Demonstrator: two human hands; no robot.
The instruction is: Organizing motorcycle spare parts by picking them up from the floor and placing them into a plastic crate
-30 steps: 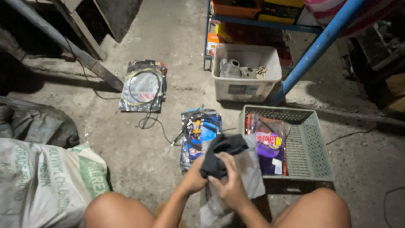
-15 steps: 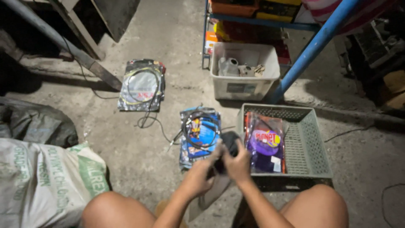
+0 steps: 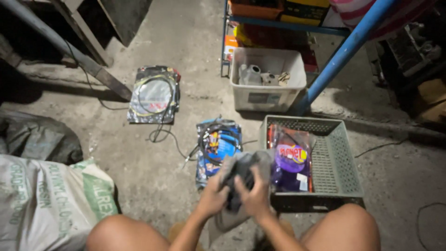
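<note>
A concrete floor (image 3: 186, 37) is seen from above, with a white woven sack (image 3: 46, 200) lying at the near left and a blue slanted pole (image 3: 344, 51) rising at the far right. A grey slatted crate (image 3: 334, 162) sits right of centre, with a purple packet (image 3: 290, 160) lying in its left part. A white plastic bin (image 3: 267, 79) stands beyond the crate, against the foot of a shelf. Two packaged cable coils are laid flat on the floor: a grey-backed pack (image 3: 153, 95) at far left and a blue pack (image 3: 217, 146) just left of the crate. Both forearms are extended forward from between the bare knees, meeting at near centre. A grey cloth (image 3: 232, 218) is held between them, its long axis running roughly near to far, the lower end hanging toward the person. The left hand (image 3: 213, 197) is closed on the cloth's left side; the right hand (image 3: 253, 195) is closed over a dark bundled object (image 3: 242, 179) wrapped in the cloth. The bundle is held just at the near-left corner of the crate, above the floor.
</note>
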